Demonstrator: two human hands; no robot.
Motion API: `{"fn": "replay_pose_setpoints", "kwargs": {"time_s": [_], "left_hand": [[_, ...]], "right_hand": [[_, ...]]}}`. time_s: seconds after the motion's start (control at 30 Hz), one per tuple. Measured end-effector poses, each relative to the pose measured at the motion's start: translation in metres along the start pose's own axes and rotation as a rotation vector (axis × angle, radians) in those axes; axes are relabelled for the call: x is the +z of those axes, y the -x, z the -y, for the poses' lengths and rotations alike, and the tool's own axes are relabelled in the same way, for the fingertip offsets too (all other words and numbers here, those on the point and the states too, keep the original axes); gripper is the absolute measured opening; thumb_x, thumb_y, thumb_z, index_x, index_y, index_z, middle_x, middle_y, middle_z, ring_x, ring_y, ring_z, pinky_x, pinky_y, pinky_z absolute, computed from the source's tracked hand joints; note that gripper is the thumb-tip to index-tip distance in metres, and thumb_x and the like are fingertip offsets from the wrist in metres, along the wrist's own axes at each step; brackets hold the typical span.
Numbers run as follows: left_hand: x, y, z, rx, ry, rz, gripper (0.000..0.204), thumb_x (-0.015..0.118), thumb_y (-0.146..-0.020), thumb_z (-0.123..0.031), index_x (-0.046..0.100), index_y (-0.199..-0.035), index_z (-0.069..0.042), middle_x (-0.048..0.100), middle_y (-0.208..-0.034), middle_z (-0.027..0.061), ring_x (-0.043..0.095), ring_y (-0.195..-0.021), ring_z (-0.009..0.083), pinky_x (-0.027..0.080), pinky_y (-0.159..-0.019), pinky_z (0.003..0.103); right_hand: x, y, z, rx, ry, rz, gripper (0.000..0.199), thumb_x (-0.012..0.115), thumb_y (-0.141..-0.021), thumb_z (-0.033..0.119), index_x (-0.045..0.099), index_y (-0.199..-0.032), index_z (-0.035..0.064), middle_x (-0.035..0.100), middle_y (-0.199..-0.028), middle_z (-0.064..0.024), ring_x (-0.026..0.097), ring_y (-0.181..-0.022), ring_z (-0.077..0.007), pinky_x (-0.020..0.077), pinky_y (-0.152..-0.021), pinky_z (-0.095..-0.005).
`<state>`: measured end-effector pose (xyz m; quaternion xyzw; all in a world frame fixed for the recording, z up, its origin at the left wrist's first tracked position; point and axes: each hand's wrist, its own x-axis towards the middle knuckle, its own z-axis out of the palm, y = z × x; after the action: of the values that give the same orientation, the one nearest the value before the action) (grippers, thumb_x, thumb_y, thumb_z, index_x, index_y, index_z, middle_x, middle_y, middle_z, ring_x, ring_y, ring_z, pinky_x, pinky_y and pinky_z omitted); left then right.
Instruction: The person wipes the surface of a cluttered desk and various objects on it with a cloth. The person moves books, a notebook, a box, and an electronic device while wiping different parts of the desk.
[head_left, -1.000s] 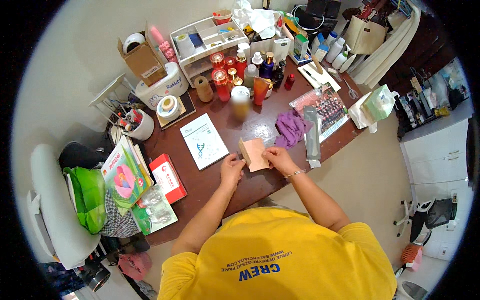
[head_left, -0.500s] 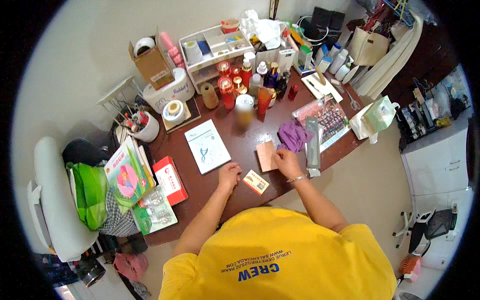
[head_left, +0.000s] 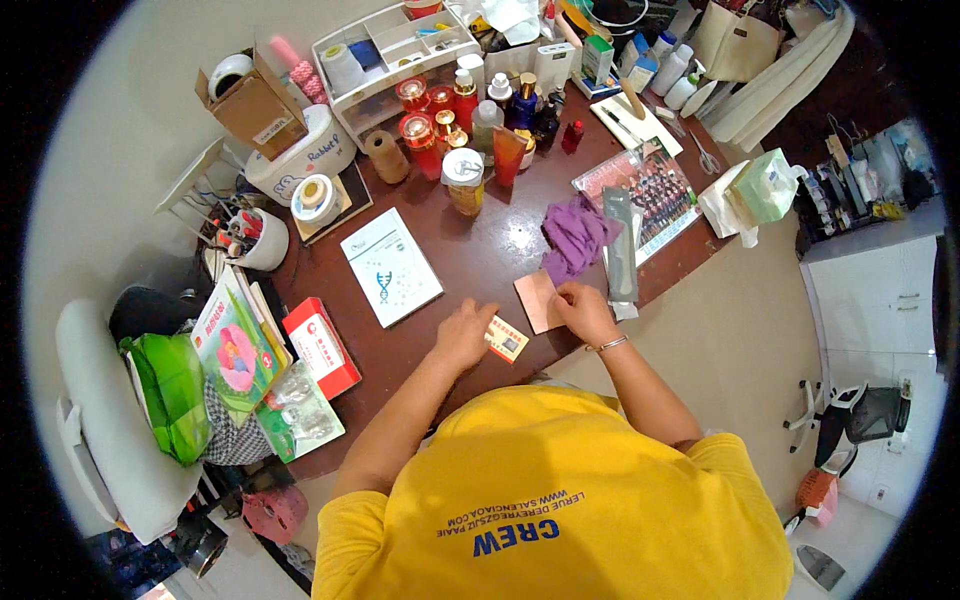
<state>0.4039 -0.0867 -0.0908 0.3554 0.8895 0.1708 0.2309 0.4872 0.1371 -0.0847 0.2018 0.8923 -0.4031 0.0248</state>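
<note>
A folded tan paper is pinched near its right edge by the right hand, thumb and fingertips closed, above the near edge of the bench. At its seven o'clock lies a small card, printed in red on cream. The card's left edge is met by the half-curled left hand; whether it is gripped cannot be told. From that hand, a white booklet marked with a blue helix is seen toward ten o'clock, and a red-and-white box bearing red print at nine. Blue lettering is carried by the yellow shirt at six.
</note>
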Motion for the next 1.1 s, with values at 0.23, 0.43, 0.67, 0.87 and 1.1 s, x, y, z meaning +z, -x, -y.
{"fn": "replay_pose_setpoints", "kwargs": {"time_s": [0.23,0.43,0.67,0.87,1.1], "left_hand": [[0.004,-0.006,0.001,0.074,-0.037,0.011,0.026,0.057,-0.074,-0.008,0.053,-0.1,-0.01,0.049,-0.097,0.0178,0.056,-0.09,0.0357,0.048,-0.071,0.045],[-0.003,-0.002,-0.007,0.089,-0.071,-0.011,0.023,0.056,-0.075,-0.008,0.054,-0.098,-0.009,0.049,-0.096,0.0176,0.057,-0.088,0.0357,0.049,-0.07,0.045],[-0.004,-0.004,-0.002,0.108,-0.086,0.038,0.025,0.06,-0.072,-0.009,0.054,-0.096,-0.009,0.049,-0.098,0.0172,0.056,-0.089,0.0361,0.049,-0.071,0.045],[-0.004,0.002,-0.003,0.091,-0.058,0.01,0.027,0.063,-0.07,-0.011,0.054,-0.095,-0.009,0.049,-0.099,0.016,0.055,-0.092,0.0356,0.048,-0.073,0.045],[-0.008,0.012,-0.007,0.249,-0.204,-0.03,0.047,0.07,-0.068,-0.028,0.053,-0.107,-0.007,0.05,-0.1,0.0138,0.048,-0.101,0.0325,0.041,-0.082,0.045]], "right_hand": [[0.0,0.019,-0.01,0.02,-0.042,-0.078,0.019,0.057,-0.08,0.015,0.062,-0.086,-0.0019,0.063,-0.072,-0.0163,0.061,-0.063,-0.022,0.0466,-0.059,-0.0322],[0.001,0.032,-0.017,0.031,-0.142,-0.095,0.021,0.057,-0.08,0.02,0.062,-0.086,0.0,0.062,-0.073,-0.0187,0.062,-0.063,-0.0273,0.0472,-0.059,-0.0349],[0.002,0.041,-0.015,0.004,-0.222,-0.099,0.019,0.058,-0.081,0.014,0.061,-0.083,-0.004,0.061,-0.068,-0.0074,0.053,-0.059,-0.0112,0.0437,-0.055,-0.0275],[0.022,0.033,-0.054,0.12,-0.332,-0.095,0.022,0.06,-0.08,0.021,0.063,-0.084,-0.0006,0.062,-0.068,-0.0092,0.056,-0.059,-0.0131,0.0455,-0.057,-0.0293],[0.024,0.033,-0.054,0.11,-0.391,-0.124,0.022,0.06,-0.079,0.019,0.063,-0.082,-0.0025,0.062,-0.067,-0.007,0.055,-0.061,-0.0115,0.0449,-0.056,-0.0287]]}}
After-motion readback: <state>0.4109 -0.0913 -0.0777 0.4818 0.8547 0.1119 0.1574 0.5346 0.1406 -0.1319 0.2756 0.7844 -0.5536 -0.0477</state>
